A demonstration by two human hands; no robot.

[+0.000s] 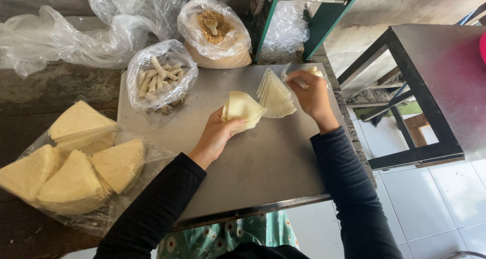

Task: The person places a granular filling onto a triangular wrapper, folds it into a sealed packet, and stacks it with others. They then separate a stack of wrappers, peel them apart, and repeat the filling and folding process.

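A: Surface?

B: A steel worktable [253, 168] against a rough wall, white floor tiles to the right.

A: Left hand?

B: The left hand [216, 133] is closed around a folded pastry sheet [243, 108], raised just above the table centre.

A: Right hand?

B: The right hand [312, 93] pinches a small pale scraper [310, 72], fingers curled, beside the fanned stack of triangular sheets [275, 94].

A: Surroundings?

B: A bag of rolled pastries [159, 76], a bag of brown filling [215, 33], and wrapper wedges in plastic [76, 168] at left.

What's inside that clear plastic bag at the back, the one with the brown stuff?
The clear bag holds a brown crumbly filling with a small pale spoon resting on top. How deep the filling goes, or what lies beneath, is covered.
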